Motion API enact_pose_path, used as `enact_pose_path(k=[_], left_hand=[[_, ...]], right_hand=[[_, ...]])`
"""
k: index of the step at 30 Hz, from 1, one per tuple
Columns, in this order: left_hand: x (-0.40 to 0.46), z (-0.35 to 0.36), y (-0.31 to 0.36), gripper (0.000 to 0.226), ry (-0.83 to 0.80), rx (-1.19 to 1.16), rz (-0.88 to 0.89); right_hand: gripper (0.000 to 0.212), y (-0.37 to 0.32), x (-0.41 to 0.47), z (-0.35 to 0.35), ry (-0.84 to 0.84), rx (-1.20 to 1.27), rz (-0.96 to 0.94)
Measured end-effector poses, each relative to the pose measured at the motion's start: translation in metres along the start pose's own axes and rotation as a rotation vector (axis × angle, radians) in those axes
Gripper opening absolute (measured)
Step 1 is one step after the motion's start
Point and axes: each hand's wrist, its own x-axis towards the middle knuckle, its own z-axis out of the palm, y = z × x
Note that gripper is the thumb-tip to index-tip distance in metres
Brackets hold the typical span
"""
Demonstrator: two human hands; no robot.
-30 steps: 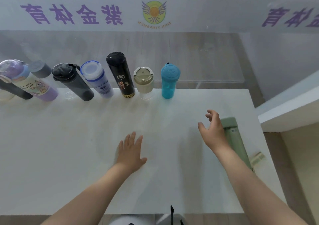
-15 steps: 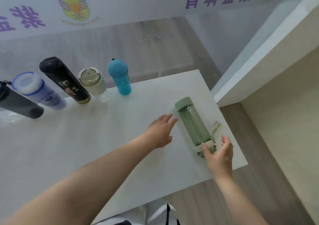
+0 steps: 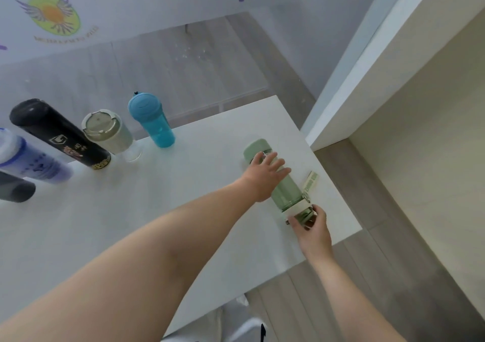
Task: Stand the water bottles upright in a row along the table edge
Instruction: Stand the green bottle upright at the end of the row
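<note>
A green bottle [image 3: 284, 189] is seen lying on its side on the white tabletop [image 3: 183, 210], near the right edge. Its green cap end points away toward the far edge, and its white-ringed end points back toward the person.

The left hand [image 3: 263, 176] is laid over the upper half of the green bottle. Its fingers [image 3: 278, 164] are spread and bent over the bottle's side, so the grip is a loose one around the bottle. The right hand [image 3: 312, 230] is placed at the near end of the bottle. The white-ringed end is pinched between its thumb and fingers, so this grip is narrow and is closed on the bottle's end.

A small pale tag [image 3: 311, 181] is seen on the tabletop just beside the green bottle, on its right.

More bottles are stood upright in a row along the far edge of the tabletop. A blue bottle [image 3: 152, 121] is at the right end of the row. Next to it, a clear cup with a beige lid [image 3: 109, 131] is seen. Then a tall black bottle [image 3: 60, 138] is found, then a purple bottle with a white lid [image 3: 31, 160], and a dark grey bottle [image 3: 14, 190] is cut off by the left edge.

Behind the tabletop, a glass wall [image 3: 157, 66] with purple letters and a winged badge is seen.
</note>
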Motion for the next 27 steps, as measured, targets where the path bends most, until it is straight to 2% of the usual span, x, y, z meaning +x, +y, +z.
enact_pose_path(k=[4, 10, 15, 18, 23, 27], left_hand=[[-0.007, 0.01, -0.005, 0.085, 0.119, -0.108, -0.042], [-0.028, 0.008, -0.021, 0.083, 0.338, -0.535, -0.16], [-0.05, 0.018, -0.041, 0.082, 0.501, -0.933, -0.263], [-0.063, 0.021, -0.051, 0.081, 0.537, -1.039, -0.324], [-0.079, 0.02, -0.063, 0.075, 0.499, -1.243, -0.421], [-0.084, 0.025, -0.071, 0.069, 0.443, -1.34, -0.436]], right_hand=[[0.069, -0.01, -0.003, -0.004, 0.069, 0.036, -0.098], [0.073, -0.054, -0.005, -0.018, 0.174, -0.076, -0.387], [0.067, -0.102, -0.003, -0.02, 0.082, -0.028, -0.595], [0.077, -0.11, 0.003, -0.008, -0.028, -0.02, -0.603], [0.082, -0.126, 0.018, 0.037, -0.258, 0.011, -0.457], [0.072, -0.147, 0.034, 0.07, -0.257, 0.011, -0.445]])
